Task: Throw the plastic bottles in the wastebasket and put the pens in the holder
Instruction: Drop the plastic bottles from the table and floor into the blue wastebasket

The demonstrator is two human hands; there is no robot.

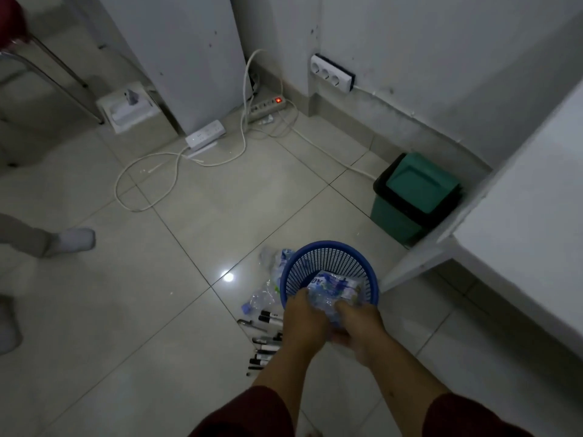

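Green bin [410, 200]: set against the wall, beside a white desk panel [441, 247].
Power strips: one with a red light lit [267, 105], one white [205, 134] (both on the tiled floor).
Wall sockets [331, 72]: mounted low.
White cable [151, 171]: looped over the tiles.

Crushed bottle [331, 290] partly hidden behind both hands, left hand [304, 323] and right hand [362, 329]; label text unreadable. Pens [266, 339] on the floor partly covered by left forearm, count unclear. More bottles [268, 285] behind blue wastebasket [328, 247] blurred together. Green bin [410, 197] clipped by desk panel. Bystander's leg [47, 238] cut at left edge.
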